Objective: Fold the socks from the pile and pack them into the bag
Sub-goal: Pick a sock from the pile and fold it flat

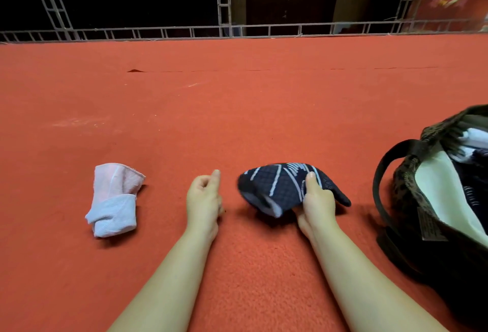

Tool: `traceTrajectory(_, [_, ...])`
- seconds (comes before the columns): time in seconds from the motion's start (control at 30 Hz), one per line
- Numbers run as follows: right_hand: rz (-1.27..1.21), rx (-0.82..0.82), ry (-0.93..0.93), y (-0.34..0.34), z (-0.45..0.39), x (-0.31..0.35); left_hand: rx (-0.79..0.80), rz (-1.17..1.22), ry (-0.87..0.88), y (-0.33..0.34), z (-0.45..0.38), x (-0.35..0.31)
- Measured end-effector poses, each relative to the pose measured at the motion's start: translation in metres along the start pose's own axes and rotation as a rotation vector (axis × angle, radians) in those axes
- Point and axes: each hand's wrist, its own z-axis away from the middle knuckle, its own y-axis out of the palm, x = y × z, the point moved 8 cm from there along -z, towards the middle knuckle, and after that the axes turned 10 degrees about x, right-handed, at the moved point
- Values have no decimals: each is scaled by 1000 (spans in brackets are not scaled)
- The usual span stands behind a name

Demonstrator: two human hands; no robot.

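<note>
Low in the frame, right of centre, the right hand (315,200) pinches the folded navy sock bundle (284,187), thumb on top, lifting it slightly off the red carpet (237,120). The left hand (203,199), just beside it at lower centre, is loosely curled and holds nothing. The step looks like carrying the bundle to the open bag (433,199) at the right edge; keeping the thumb pressed over the fold should stop it unrolling. The pale sock bundle (113,199) waits at the left. A metal railing (237,30) crosses the top.
</note>
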Motion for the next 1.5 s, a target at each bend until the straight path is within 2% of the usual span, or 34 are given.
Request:
traceTrajectory(0.07, [-54, -7, 1, -4, 0, 4, -97, 21, 21, -17, 0, 0])
traceTrajectory(0.1, [-99, 10, 19, -2, 1, 3, -86, 8, 50, -16, 3, -2])
traceTrajectory(0.23, [-259, 99, 79, 19, 13, -8, 144, -286, 156, 24, 27, -9])
traceTrajectory(0.33, [-337, 149, 113, 32, 25, -14, 148, -447, 74, 37, 38, 0])
traceTrajectory(0.47, [-349, 171, 129, 34, 30, -18, 156, -502, -28, 36, 35, 12])
traceTrajectory(0.7, [-316, 163, 167, 30, 26, -15, 215, -171, 47, 27, 39, 2])
traceTrajectory(0.87, [-372, 172, 232, 12, 11, -3, 488, -120, 86, 41, 44, 0])
traceTrajectory(0.93, [-390, 239, 259, 8, 9, 1, 545, -50, 76, 44, 45, -1])
traceTrajectory(1.07, [-356, 485, 272, 19, 23, 11, 249, 34, -3, 18, 32, 3])
traceTrajectory(1.1, [-331, 557, 285, 25, 28, 11, 258, 56, -53, 19, 31, 6])
traceTrajectory(1.2, [-120, 724, 384, 39, 49, 5, 462, 147, -245, 42, 37, 11])
traceTrajectory(1.27, [28, 771, 413, 41, 55, 0, 533, 120, -273, 50, 35, 3])
traceTrajectory(1.37, [187, 662, 366, 39, 48, 5, 527, -57, -197, 52, 19, -9])
traceTrajectory(1.5, [192, 495, 290, 44, 21, 33, 497, -105, -180, 65, -3, -26])
